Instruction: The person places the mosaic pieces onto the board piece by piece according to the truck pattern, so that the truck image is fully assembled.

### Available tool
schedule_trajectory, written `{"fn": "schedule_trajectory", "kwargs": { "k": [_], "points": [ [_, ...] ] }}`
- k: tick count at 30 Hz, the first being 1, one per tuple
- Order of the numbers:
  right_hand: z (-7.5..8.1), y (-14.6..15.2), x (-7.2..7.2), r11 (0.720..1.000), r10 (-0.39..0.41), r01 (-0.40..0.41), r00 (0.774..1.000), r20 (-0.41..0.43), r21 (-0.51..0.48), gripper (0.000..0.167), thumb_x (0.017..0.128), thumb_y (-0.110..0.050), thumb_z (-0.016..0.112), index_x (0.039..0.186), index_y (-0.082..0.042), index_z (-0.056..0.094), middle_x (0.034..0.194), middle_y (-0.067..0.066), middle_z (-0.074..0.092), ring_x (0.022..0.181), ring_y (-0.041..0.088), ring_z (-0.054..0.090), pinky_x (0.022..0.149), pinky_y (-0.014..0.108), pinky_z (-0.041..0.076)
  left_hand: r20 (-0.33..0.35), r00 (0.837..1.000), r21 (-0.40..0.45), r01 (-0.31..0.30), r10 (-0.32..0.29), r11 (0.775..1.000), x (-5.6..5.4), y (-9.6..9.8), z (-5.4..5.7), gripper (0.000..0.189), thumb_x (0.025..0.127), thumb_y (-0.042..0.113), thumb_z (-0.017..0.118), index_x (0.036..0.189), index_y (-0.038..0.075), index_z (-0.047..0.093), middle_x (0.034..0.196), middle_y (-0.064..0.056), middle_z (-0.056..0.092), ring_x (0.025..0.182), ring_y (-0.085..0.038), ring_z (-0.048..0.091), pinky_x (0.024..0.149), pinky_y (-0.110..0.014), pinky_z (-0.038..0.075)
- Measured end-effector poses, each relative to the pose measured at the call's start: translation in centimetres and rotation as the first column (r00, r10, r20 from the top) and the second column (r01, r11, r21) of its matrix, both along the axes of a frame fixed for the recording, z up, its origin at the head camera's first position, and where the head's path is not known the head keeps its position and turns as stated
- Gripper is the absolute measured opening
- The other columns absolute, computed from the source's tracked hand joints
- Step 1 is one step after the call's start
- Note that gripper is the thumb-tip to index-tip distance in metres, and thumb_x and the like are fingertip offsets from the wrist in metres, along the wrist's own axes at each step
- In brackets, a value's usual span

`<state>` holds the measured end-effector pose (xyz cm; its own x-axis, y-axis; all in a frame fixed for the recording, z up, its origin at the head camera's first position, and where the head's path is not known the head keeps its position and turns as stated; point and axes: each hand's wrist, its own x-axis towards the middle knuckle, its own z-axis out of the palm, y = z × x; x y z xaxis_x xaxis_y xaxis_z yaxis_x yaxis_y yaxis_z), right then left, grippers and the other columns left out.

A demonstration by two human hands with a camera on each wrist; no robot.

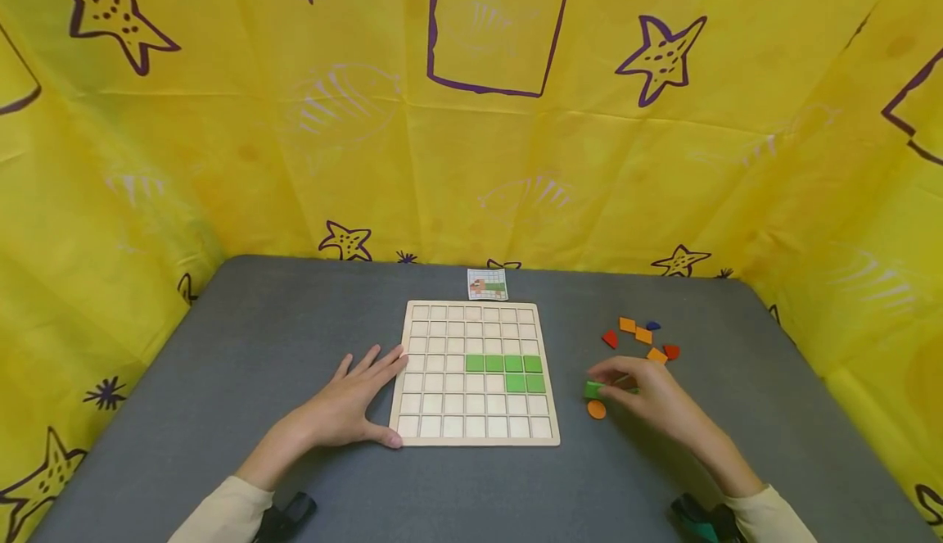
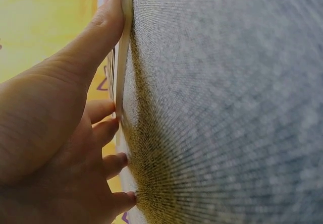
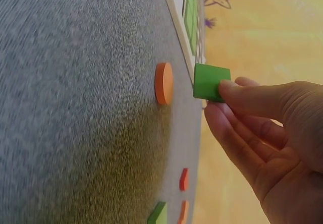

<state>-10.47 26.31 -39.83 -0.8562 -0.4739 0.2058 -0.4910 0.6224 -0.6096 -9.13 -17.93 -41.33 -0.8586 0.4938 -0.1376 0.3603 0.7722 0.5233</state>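
Between thumb and fingertips, my right hand [image 1: 656,400] pinches a green square tile [image 3: 208,81], to the right of the wooden grid board [image 1: 475,443]. An orange disc [image 1: 597,409] lies on the table just nearer than that tile. My left hand [image 1: 335,408] is spread at the board's left side, thumb and fingertips touching its edge. Green square tiles [image 1: 514,364] fill part of one row on the board's right half, with two more in the row below. Another green piece [image 3: 159,215] lies near the right hand, mostly hidden in the head view.
Beyond the right hand lie orange tiles [image 1: 627,324], red pieces [image 1: 610,339] and a blue piece [image 1: 653,326]. A small picture card [image 1: 487,285] sits behind the board. A yellow patterned cloth [image 1: 471,150] hangs around the grey table [image 1: 309,314].
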Motion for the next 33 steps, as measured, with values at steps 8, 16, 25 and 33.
{"fn": "schedule_trajectory", "kwargs": {
  "k": [8,16,25,33],
  "points": [
    [0.1,-1.2,-0.4,1.000,0.012,-0.012,1.000,-0.007,0.008,0.022,0.082,-0.001,0.076,0.104,-0.006,0.073,0.097,-0.001,0.072,0.084,0.008,0.066,0.073,0.028,0.057,-0.003,1.000,0.009,0.002,-0.002,1.000,0.1,-0.1,0.3,0.114,0.066,0.059,0.080,0.154,0.008,0.029,0.162,-0.010,0.021,0.147,-0.045,0.011,0.110,-0.070,0.003],
    [0.0,-3.2,-0.8,0.999,0.039,-0.039,0.999,0.027,0.007,0.022,0.084,-0.001,0.074,0.105,-0.005,0.073,0.098,0.000,0.072,0.086,0.011,0.066,0.074,0.028,0.057,-0.017,1.000,0.013,0.009,-0.009,1.000,0.0,-0.3,-0.2,0.114,0.066,0.060,0.080,0.154,0.007,0.030,0.162,-0.010,0.020,0.146,-0.045,0.011,0.110,-0.070,0.003],
    [-0.3,-4.2,-0.9,0.998,0.058,-0.058,0.997,0.042,-0.009,0.021,0.085,-0.002,0.074,0.106,-0.006,0.073,0.098,-0.001,0.072,0.086,0.011,0.066,0.074,0.028,0.057,-0.007,1.000,0.011,0.003,-0.003,1.000,0.0,-0.1,-0.1,0.114,0.066,0.060,0.081,0.154,0.007,0.030,0.162,-0.010,0.021,0.147,-0.045,0.011,0.110,-0.070,0.003],
    [-0.3,-5.2,-1.0,0.992,0.120,-0.118,0.992,0.031,-0.047,0.022,0.084,0.001,0.073,0.106,-0.003,0.072,0.098,0.006,0.073,0.085,0.015,0.067,0.073,0.029,0.057,-0.005,1.000,0.003,-0.001,0.001,1.000,0.0,-0.1,-0.2,0.115,0.066,0.060,0.080,0.154,0.008,0.030,0.162,-0.010,0.020,0.147,-0.044,0.010,0.111,-0.069,0.002]
  ]
}}
